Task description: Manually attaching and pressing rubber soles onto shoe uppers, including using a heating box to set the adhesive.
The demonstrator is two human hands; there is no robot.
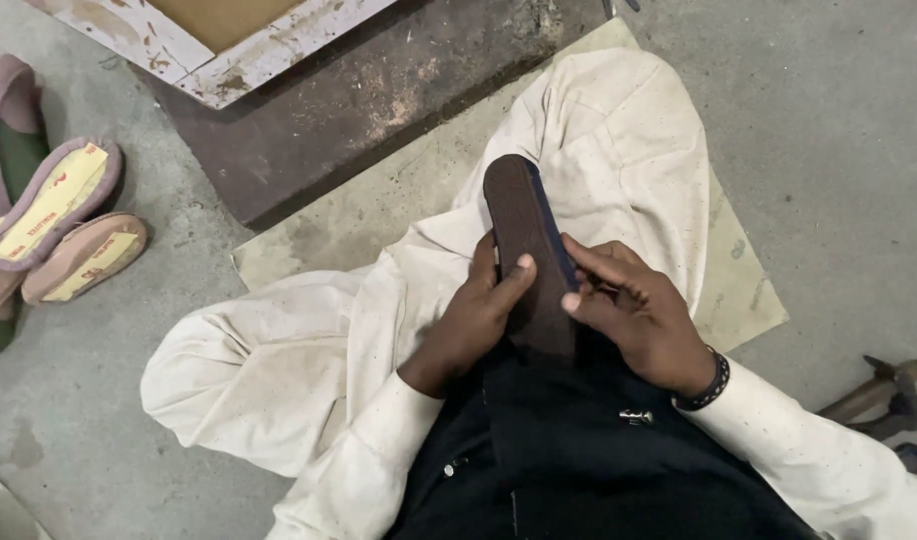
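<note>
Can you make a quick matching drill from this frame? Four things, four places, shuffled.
Things:
1. dark brown sole
2. pink slippers with yellow insoles
3. hammer
4. black wristband

Places:
A. on the floor at the left edge
B. on the right wrist
C. held between the left hand and the right hand, over the lap
D. on the floor at the right edge

Pairs: 1-C, 2-A, 3-D, 4-B
</note>
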